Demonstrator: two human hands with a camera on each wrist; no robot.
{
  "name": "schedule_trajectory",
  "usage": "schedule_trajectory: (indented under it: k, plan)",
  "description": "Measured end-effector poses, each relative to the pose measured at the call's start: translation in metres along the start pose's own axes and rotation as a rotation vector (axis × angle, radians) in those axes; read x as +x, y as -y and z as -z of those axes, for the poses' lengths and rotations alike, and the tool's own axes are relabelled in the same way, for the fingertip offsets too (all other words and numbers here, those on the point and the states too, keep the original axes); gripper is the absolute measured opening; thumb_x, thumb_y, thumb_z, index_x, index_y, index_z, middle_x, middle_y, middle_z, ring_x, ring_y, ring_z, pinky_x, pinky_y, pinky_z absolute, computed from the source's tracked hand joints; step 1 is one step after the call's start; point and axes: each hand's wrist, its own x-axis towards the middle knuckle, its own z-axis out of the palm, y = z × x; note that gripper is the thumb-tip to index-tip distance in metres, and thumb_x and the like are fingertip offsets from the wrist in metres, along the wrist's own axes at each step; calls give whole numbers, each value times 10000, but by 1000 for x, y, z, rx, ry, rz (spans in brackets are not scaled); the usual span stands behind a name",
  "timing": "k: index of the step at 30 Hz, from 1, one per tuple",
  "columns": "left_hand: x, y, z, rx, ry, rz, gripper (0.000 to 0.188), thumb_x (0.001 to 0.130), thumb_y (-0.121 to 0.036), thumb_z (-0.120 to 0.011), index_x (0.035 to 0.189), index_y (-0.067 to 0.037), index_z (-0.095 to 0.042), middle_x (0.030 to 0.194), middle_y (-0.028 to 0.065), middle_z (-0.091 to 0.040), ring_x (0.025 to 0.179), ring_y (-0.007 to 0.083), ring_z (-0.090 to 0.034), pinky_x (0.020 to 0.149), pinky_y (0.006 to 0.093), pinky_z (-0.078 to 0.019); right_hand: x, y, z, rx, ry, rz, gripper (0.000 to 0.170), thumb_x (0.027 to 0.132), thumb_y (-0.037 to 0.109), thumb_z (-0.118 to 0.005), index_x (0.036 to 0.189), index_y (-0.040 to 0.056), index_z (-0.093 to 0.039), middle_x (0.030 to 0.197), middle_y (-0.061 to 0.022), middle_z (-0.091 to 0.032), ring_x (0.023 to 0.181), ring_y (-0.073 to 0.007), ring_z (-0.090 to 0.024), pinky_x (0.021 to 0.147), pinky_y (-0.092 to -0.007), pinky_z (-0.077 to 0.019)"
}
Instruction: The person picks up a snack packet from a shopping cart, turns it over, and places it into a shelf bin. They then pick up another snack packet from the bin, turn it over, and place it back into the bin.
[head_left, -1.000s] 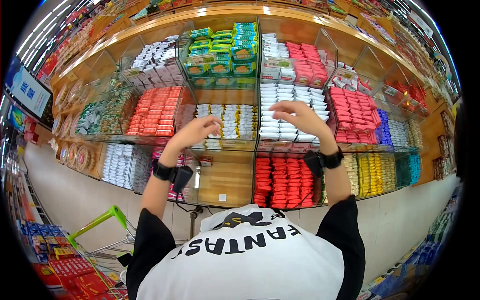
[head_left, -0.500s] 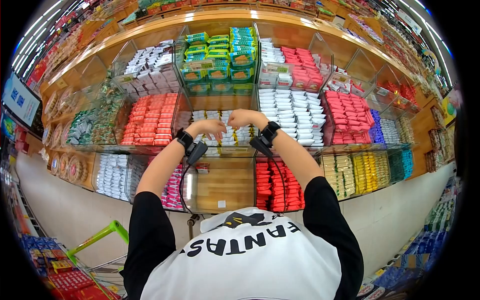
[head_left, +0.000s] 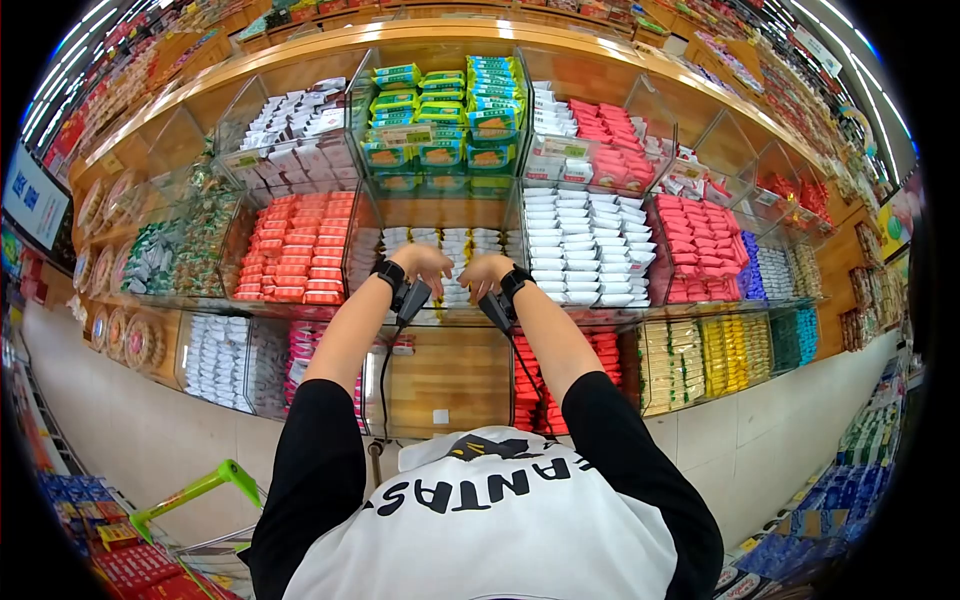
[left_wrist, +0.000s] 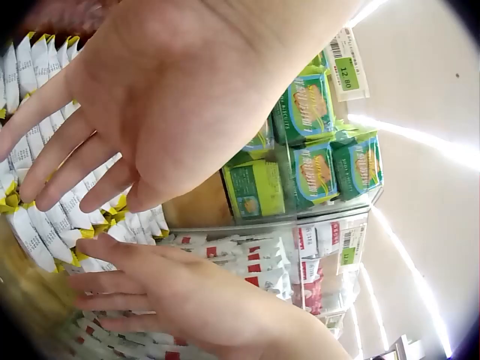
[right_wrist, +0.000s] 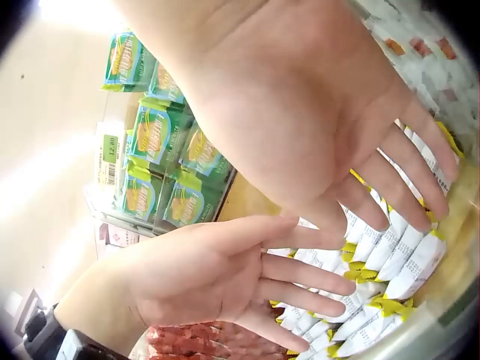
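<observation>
Side by side, my left hand and right hand are held over the middle bin, palms facing and a small gap between them. In the left wrist view the fingers of the left hand are extended and spread, with nothing in them. The right hand also has its fingers stretched out and holds nothing. Beneath them lie rows of small white packets with yellow ends, partly hidden by the hands in the head view.
Green biscuit packs fill the bin behind. Orange-red packets lie to the left, white packets to the right. Clear dividers separate the bins. Below is a wood-floored bin with a small white square. A green-handled cart stands at lower left.
My right hand has come left from over the white packets to the middle bin, beside the left hand. Both hands have then drawn slightly nearer my body, with their fingers extended.
</observation>
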Motion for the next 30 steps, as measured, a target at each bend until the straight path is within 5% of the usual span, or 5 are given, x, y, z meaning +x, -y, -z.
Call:
schedule_trajectory:
  k: [7,9,12,15,30]
  plan:
    - [10,6,3,-187,91,-2,630,865,-465,-197,1244,33,-268,979,271,-536,874,282,-569,739,386,-446,5,1,-4,93,70,26,567,825,407,-311,1273,60,-286,1075,-157,-534,1037,-253,-467,909,-430,-281]
    - [12,7,4,-212,118,-9,647,862,-474,-198,1251,41,-249,973,276,-534,876,286,-567,735,382,-453,17,-3,-5,197,152,-7,645,800,480,-341,1286,64,-262,1231,-206,-375,1189,-383,-251,899,-454,-296]
    - [19,13,4,-214,150,-40,671,863,-479,-198,1239,75,-240,1000,288,-515,921,300,-547,776,363,-436,21,-6,-9,158,128,-14,660,816,480,-296,1301,43,-201,1129,-208,-479,1054,-297,-439,860,-427,-328]
    - [32,19,3,-230,185,-39,686,865,-482,-198,1230,98,-236,1028,292,-499,961,303,-529,814,341,-416,21,-7,-13,404,152,-24,696,787,482,-391,1278,12,-242,1217,-276,-348,1156,-427,-276,879,-484,-305]
    - [41,19,-10,-185,163,82,728,801,-591,-262,1231,-8,-330,998,223,-548,778,211,-578,653,347,-479,7,-3,-17,364,115,-4,658,793,448,-394,1310,105,-177,1286,-249,-263,1109,-371,-374,834,-460,-359]
